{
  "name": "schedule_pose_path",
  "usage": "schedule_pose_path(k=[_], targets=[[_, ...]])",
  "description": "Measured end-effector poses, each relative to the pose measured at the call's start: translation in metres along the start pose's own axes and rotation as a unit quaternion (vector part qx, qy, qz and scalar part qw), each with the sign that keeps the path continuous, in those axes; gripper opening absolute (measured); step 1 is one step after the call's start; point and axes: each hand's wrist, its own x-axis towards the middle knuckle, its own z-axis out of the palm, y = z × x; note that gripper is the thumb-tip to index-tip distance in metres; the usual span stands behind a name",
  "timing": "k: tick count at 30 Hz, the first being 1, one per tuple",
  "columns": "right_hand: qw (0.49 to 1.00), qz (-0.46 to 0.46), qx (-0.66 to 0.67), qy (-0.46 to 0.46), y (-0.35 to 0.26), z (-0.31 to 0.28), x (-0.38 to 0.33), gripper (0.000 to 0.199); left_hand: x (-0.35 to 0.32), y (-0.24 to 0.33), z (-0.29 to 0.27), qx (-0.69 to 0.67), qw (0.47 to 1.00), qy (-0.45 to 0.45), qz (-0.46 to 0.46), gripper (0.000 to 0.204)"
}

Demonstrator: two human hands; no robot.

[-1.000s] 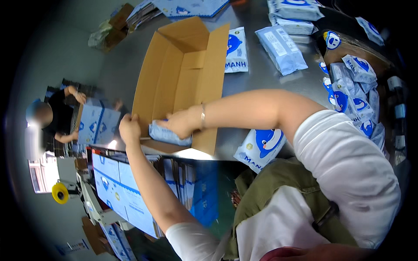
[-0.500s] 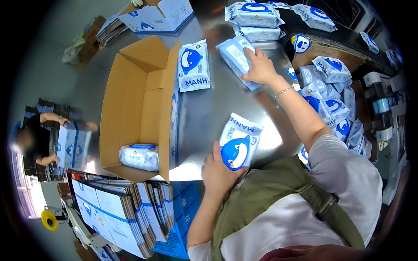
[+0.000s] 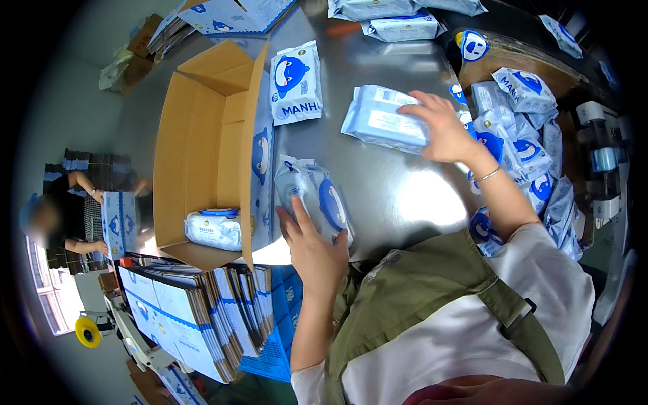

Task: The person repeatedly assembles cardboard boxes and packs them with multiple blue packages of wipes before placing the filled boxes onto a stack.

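My left hand (image 3: 314,255) is closed on a blue-and-white pack of wipes (image 3: 331,202), which stands tilted beside the carton's right wall. Its fingers lie over the near end and the thumb presses the side. My right hand (image 3: 445,128) grips another pack of wipes (image 3: 385,123) by its right end, with the plain label face up. Between that pack and the carton, a third pack (image 3: 295,81) lies flat, cartoon whale upward. The open cardboard carton (image 3: 196,142) has a pack of wipes (image 3: 214,229) at its near end.
Many more packs fill a bin (image 3: 523,148) on the right. Further packs (image 3: 403,27) lie at the far edge of the metal table (image 3: 378,229). Folded cartons (image 3: 196,324) stand near left, beside a blue crate (image 3: 278,337). At far left a person handles a printed box (image 3: 119,226).
My left hand has moved left toward the carton, tilting its pack. My right hand has come nearer and to the right, turning its pack more crosswise. The view has shifted slightly.
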Motion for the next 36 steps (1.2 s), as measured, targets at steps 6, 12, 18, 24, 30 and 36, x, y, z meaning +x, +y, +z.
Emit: schedule_pose_path(k=[6, 12, 18, 24, 30, 36], targets=[[0.95, -0.176, 0.088, -0.242, 0.01, -0.044, 0.025, 0.051, 0.007, -0.023, -0.008, -0.031, 0.997, -0.067, -0.021, 0.101], [0.925, 0.058, 0.367, 0.077, 0.025, 0.007, 0.04, 0.051, 0.018, -0.003, 0.001, -0.128, 0.982, -0.123, -0.062, 0.111], [0.807, 0.078, 0.582, -0.057, -0.043, 0.07, 0.01, 0.086, 0.016, -0.01, 0.018, -0.229, 0.967, -0.096, -0.052, 0.118], [0.955, -0.04, 0.291, -0.041, -0.082, 0.044, 0.027, 0.084, 0.016, -0.028, 0.016, -0.238, 0.969, -0.057, -0.044, 0.115], [0.977, -0.058, 0.204, -0.029, -0.108, 0.038, 0.02, 0.075, -0.02, -0.104, -0.04, -0.723, 0.561, -0.223, -0.335, 0.085], [0.9, -0.21, 0.34, -0.173, -0.147, 0.02, 0.019, 0.073, -0.032, -0.107, 0.003, -0.736, 0.497, -0.236, -0.394, 0.073]])
